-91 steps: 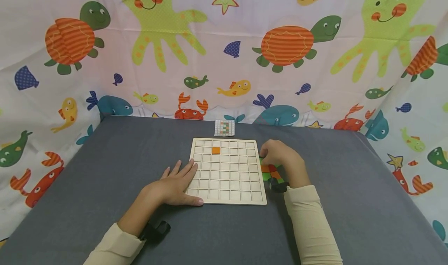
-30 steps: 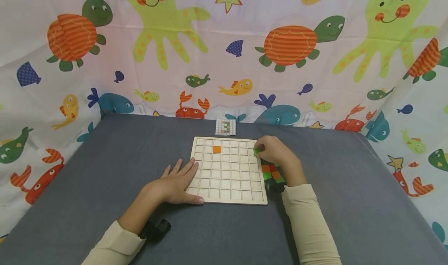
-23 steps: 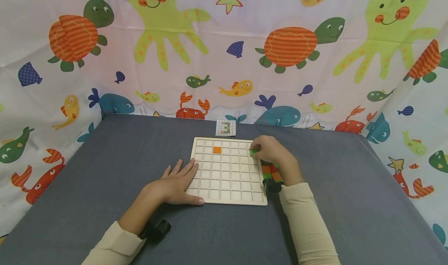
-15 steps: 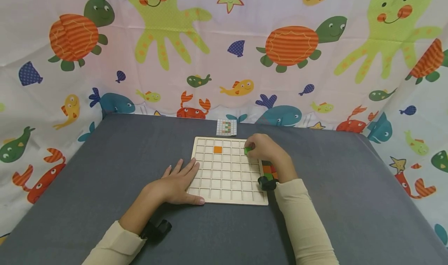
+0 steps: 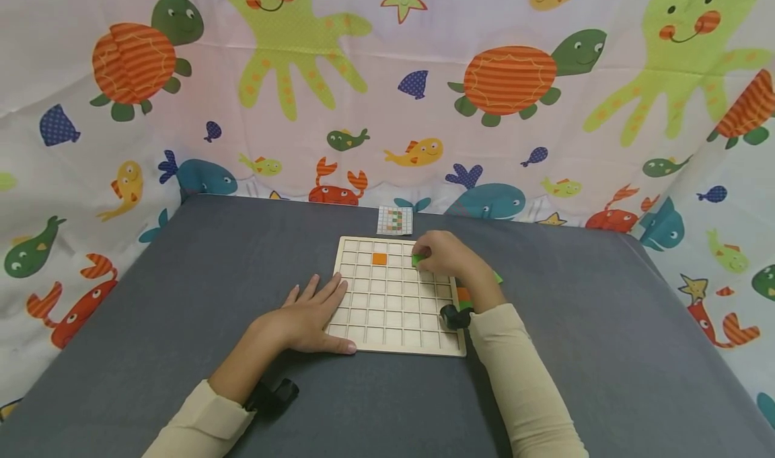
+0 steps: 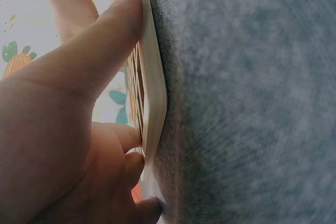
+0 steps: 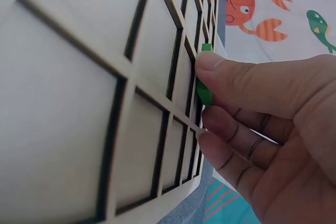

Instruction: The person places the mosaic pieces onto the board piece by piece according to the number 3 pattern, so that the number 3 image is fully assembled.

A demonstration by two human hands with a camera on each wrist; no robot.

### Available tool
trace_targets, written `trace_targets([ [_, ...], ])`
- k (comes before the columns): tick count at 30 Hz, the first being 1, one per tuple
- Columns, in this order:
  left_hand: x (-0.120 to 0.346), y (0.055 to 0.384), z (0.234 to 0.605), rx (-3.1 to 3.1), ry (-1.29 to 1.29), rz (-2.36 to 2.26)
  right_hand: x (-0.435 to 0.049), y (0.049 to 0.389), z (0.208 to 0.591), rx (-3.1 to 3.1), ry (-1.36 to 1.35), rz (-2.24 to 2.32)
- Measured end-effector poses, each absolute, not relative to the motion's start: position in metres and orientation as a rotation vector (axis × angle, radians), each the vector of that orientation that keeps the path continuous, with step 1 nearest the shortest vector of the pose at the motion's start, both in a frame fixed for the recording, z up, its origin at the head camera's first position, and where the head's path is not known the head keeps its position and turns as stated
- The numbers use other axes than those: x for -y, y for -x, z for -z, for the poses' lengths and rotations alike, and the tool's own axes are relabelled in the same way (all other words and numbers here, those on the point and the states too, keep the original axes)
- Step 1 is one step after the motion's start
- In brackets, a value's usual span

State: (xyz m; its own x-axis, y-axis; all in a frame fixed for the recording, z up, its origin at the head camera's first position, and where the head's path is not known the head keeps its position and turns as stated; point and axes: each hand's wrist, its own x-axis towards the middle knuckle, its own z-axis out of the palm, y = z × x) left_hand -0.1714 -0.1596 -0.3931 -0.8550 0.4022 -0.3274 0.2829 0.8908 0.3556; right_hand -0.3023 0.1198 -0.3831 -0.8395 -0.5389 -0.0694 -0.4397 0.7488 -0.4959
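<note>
In the head view my left hand [image 5: 297, 327] rests with spread fingers on the left edge of a wooden grid board [image 5: 387, 339], thumb at the near edge. The left wrist view shows that thumb [image 6: 113, 24] lying along the board's rim. My right hand [image 5: 453, 256] is over the board's upper right squares, pinching a small green tile [image 5: 415, 261]. Close up in the right wrist view, the green tile [image 7: 204, 95] is between thumb and fingertips, right at the grid slats. One orange tile [image 5: 379, 259] sits in a square of the second row.
A small card [image 5: 395, 220] with a coloured grid pattern lies behind the board. Loose orange and green tiles [image 5: 463, 295] lie along the board's right side, partly hidden by my right forearm. A grey cloth [image 5: 375, 411] covers the table, and a printed curtain [image 5: 375, 108] hangs behind.
My right hand took a green tile from the pile at the right and has moved left with it over the board. The left hand has stayed on the board's edge.
</note>
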Motion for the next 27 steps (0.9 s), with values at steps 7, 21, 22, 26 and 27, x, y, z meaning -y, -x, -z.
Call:
trace_targets([
  [7, 0.160, 0.171, 0.392, -2.656, -0.509, -0.429, -0.115, 0.307, 0.384, -2.728, 0.784, 0.687],
  [21, 0.159, 0.172, 0.394, -2.658, -0.503, -0.419, -0.095, 0.308, 0.383, -2.708, 0.862, 0.647],
  [22, 0.159, 0.172, 0.394, -2.659, -0.504, -0.418, -0.094, 0.308, 0.383, -2.709, 0.868, 0.642],
  [26, 0.159, 0.171, 0.393, -2.660, -0.505, -0.414, -0.089, 0.309, 0.382, -2.710, 0.885, 0.617],
  [27, 0.159, 0.171, 0.393, -2.660, -0.505, -0.412, -0.088, 0.309, 0.382, -2.708, 0.886, 0.612],
])
